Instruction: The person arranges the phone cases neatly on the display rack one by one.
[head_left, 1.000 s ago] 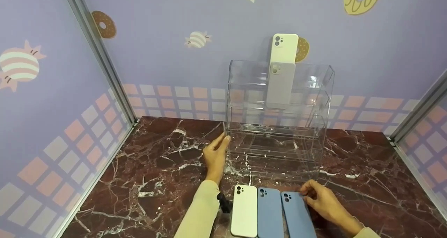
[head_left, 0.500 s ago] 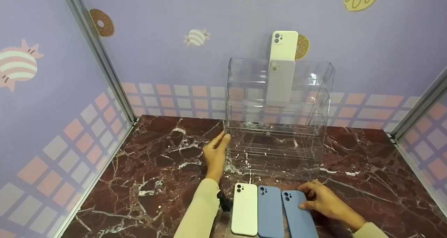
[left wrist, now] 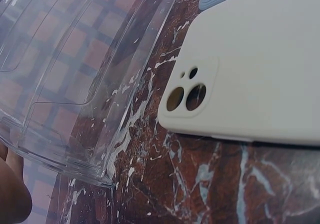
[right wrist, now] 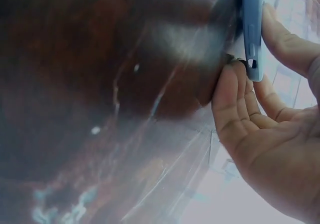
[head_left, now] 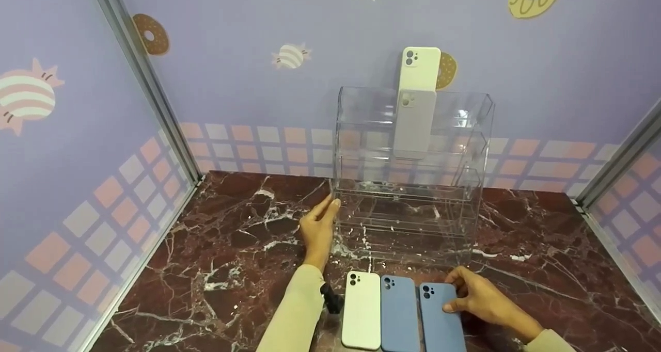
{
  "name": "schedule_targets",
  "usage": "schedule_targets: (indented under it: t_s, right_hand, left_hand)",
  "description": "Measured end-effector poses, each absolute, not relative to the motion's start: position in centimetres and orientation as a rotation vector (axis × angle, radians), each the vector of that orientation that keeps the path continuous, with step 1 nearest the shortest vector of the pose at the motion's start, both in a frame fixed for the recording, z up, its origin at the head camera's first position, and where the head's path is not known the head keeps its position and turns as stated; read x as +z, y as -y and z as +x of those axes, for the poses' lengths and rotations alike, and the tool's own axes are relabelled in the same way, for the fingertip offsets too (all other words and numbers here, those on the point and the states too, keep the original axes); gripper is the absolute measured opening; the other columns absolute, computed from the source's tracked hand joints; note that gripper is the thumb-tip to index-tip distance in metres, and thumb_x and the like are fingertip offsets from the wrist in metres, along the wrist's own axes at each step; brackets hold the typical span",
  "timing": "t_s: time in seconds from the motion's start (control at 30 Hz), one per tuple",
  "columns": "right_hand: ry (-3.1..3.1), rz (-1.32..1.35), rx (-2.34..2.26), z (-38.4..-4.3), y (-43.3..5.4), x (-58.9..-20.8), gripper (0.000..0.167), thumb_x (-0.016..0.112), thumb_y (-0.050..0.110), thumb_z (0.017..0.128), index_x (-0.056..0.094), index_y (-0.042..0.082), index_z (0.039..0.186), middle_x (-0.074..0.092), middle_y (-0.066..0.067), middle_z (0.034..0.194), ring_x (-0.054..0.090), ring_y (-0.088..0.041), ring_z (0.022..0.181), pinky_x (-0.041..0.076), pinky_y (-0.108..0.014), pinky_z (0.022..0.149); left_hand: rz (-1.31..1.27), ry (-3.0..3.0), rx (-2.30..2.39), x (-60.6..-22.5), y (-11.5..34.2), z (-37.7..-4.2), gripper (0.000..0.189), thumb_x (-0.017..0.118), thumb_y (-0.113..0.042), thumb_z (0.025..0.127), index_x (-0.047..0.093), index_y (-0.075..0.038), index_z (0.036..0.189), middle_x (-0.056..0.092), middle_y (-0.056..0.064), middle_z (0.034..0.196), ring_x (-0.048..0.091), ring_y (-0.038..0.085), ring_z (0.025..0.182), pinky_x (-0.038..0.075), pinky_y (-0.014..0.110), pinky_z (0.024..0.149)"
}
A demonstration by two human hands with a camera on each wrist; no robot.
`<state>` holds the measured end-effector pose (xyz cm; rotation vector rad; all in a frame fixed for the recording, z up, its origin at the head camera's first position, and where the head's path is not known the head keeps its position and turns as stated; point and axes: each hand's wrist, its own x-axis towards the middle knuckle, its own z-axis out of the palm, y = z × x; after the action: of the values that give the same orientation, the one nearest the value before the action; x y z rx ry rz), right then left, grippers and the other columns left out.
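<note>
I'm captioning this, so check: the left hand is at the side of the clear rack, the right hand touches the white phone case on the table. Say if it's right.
The colour is wrong: the right hand touches the rightmost blue phone case on the table, as the head view shows. The left hand is at the side of the clear rack.
</note>
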<state>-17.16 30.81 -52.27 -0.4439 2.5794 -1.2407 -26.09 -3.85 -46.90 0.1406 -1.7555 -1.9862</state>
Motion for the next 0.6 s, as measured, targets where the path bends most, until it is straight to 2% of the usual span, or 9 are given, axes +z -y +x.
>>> schedule_targets:
  t_s: [0.27,0.6]
  right_hand:
    - [-2.543,-0.395,-1.458,-17.3,-31.7,-50.7,0.038,0.082,0.006,0.092,0.065,-0.011,0.121,0.072,-0.015,0.101,0.071,-0.023,0.083,0.062,-0.037,0.069]
    - [-2.692,-0.414,-1.551,-17.4,-31.8,-47.3,0.026,0.076,0.005,0.097,0.071,-0.005,0.121,0.075,-0.018,0.108,0.074,-0.018,0.086,0.063,-0.036,0.074]
  left_hand:
    - [0.128,1.751,-1.965,-46.7,3.7,-26.0,0.027,0.079,-0.004,0.094,0.077,0.006,0.12,0.078,0.019,0.11,0.071,0.012,0.088,0.053,0.021,0.079]
    - [0.156,1.785,-1.947,-46.7,3.8,-25.8,0.028,0.079,-0.007,0.095,0.077,0.004,0.121,0.078,0.018,0.114,0.07,0.013,0.09,0.052,0.022,0.08]
